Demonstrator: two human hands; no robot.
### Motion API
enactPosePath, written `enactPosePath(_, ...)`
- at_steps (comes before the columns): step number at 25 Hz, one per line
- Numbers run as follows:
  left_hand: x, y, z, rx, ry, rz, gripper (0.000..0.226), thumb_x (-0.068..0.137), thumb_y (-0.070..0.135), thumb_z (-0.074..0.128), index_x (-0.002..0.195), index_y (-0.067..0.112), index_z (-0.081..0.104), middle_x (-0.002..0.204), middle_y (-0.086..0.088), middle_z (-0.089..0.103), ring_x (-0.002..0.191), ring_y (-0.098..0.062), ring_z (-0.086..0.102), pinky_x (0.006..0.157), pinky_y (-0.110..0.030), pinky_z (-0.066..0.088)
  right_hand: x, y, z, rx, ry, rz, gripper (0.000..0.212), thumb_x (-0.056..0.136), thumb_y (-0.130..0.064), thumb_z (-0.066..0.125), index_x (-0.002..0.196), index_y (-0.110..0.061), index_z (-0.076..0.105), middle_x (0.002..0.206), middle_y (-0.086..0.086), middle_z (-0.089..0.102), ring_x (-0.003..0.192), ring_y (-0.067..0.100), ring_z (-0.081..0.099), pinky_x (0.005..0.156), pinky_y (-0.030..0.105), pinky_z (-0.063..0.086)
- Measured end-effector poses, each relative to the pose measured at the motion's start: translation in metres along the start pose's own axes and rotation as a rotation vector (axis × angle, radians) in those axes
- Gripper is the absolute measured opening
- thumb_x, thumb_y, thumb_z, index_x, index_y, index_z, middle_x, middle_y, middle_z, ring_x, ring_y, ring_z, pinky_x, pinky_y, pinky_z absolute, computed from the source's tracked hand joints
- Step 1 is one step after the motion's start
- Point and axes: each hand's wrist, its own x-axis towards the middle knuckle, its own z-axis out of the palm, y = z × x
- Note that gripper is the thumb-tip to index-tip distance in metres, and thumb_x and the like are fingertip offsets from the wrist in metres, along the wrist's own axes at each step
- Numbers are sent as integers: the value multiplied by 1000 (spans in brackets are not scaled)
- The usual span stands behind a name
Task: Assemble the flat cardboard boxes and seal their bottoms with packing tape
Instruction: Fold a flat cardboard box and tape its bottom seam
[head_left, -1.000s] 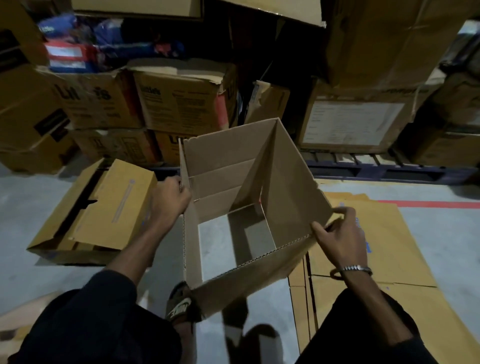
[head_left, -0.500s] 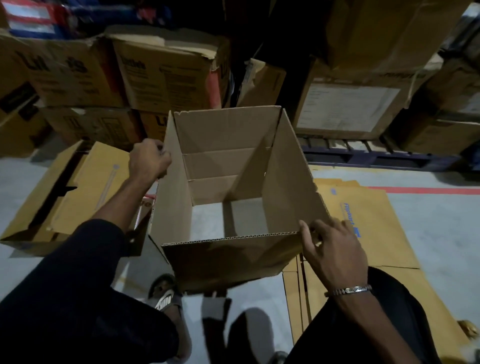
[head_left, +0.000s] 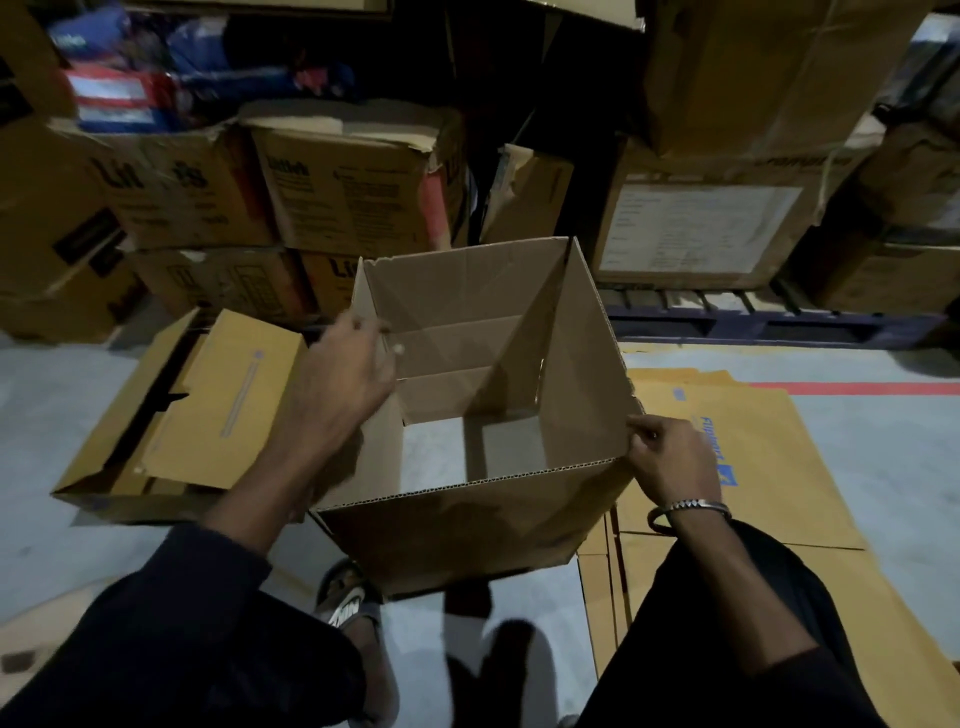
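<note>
At the centre of the frame an opened cardboard box was held above the grey concrete floor, its top open toward the camera and its bottom unsealed, so that a patch of floor showed straight through it. The left hand gripped the box's far left corner, fingers curled over the top edge and thumb on the outside wall. The right hand pinched the near right corner between thumb and fingertips; a metal bracelet circled that wrist. Both forearms came out of dark sleeves at the lower edge of the frame.

To the left of centre, just beside the held box, another yellowish box lay on its side on the floor, flaps partly folded, with a strip of tape along one panel. On the right, flat cardboard sheets with blue printing lay stacked on the floor, reaching under the right arm to the lower right corner. A foot in a dark sandal showed below the box. Across the upper part of the frame stood stacked printed cartons, one on the upper right carrying a large white label and resting on a dark pallet. A red line ran along the floor at the right edge.
</note>
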Motion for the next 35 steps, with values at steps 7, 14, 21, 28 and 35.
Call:
enactPosePath(7,-135,68,37,85,-403,473,45,107,30,42,151,36,40,130,6,59,123,-17,52,116,-41,37,-4,24,-20,144,29,9,37,89,-11,61,115,-28,80,104,2,80,68,10,58,58,16,40)
enactPosePath(14,-62,44,102,246,-236,291,62,108,30,46,162,45,19,142,-10,51,135,-31,43,123,-52,25,-11,39,-10,250,53,-23,52,89,-16,58,130,-48,68,99,0,76,74,17,63,69,32,53)
enactPosePath(21,-76,20,128,510,-322,-50,78,99,53,56,158,15,24,147,-16,43,127,-32,48,98,-45,51,-17,9,5,-335,156,-231,68,74,-26,86,138,-24,64,154,16,43,144,37,34,101,59,45)
enactPosePath(28,-74,-1,136,408,-701,17,90,94,31,66,163,21,9,158,-12,27,140,-34,35,103,-49,48,71,-93,70,-434,-5,-556,56,89,-41,73,139,-24,57,166,16,26,157,33,10,122,57,21)
enactPosePath(35,-28,-21,107,321,-1131,114,80,105,50,51,167,30,4,174,-12,-3,158,-35,15,124,-48,27,238,-147,107,-523,-62,-612,120,82,-34,84,165,-33,-2,172,11,-14,158,36,-8,120,61,25)
